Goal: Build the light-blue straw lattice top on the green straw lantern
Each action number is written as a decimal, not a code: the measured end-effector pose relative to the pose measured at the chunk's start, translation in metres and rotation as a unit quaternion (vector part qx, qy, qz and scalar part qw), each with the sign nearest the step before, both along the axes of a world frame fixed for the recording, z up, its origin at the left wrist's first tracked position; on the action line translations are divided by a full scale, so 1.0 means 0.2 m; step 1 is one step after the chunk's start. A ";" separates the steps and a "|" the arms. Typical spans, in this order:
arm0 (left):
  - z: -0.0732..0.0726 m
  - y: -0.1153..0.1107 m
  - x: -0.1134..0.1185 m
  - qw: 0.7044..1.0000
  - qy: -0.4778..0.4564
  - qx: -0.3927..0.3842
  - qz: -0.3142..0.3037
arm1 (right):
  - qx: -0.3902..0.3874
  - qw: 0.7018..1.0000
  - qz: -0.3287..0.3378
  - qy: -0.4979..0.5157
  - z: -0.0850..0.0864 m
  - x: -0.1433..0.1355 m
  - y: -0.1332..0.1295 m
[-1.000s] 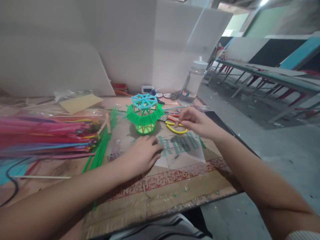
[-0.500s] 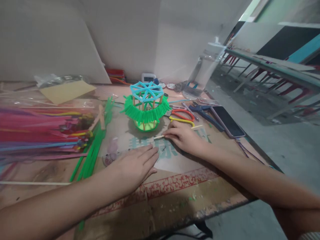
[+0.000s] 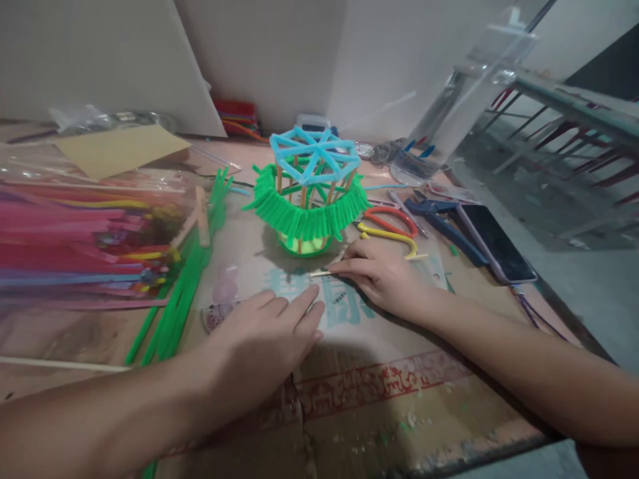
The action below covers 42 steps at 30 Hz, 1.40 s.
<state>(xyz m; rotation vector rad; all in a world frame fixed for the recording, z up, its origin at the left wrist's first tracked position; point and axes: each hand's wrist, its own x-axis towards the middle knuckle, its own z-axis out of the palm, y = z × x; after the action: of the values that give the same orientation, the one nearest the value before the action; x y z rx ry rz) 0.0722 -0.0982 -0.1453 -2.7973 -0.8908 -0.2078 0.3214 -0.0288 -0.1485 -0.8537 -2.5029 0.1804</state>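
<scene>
My right hand (image 3: 382, 273) is pinched on a thin wooden stick (image 3: 320, 274) lying low over the printed sheet on the table; its other end shows past the knuckles. My left hand (image 3: 274, 329) rests palm down on the sheet, fingers slightly bent and holding nothing, its fingertips just short of the stick. Partly under it is a clear patterned ruler (image 3: 214, 317). Just beyond both hands stands a small pipe-cleaner model (image 3: 309, 223), with a blue spoked top, brown posts and a green fringed ring above a green base.
To the left lie bagged coloured pipe cleaners (image 3: 74, 233) and loose green pipe cleaners (image 3: 180, 306). Scissors (image 3: 392, 219) with red and yellow handles, blue pliers (image 3: 452, 229) and a phone (image 3: 494, 243) are at right. A tall clear bottle (image 3: 434, 126) stands behind them.
The camera view has shifted, so the model appears larger and farther right. My left fingers are more bent than before. The stick stays in my right hand.
</scene>
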 end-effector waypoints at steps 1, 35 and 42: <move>0.01 0.00 0.00 1.000 0.004 -0.002 -0.001 | 0.000 1.000 -0.009 0.007 0.00 0.00 -0.01; -0.02 0.03 0.02 0.998 -0.036 0.020 -0.056 | -0.021 1.000 -0.013 0.004 -0.01 0.01 -0.03; -0.01 -0.02 0.01 0.998 -0.011 -0.059 -0.006 | -0.031 1.000 0.001 0.002 0.01 0.02 -0.03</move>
<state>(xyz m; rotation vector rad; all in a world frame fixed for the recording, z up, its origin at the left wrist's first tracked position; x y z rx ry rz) 0.0734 -0.1022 -0.1477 -2.9150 -0.9198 -0.1950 0.3260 -0.0352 -0.1474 -0.8751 -2.5057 0.2601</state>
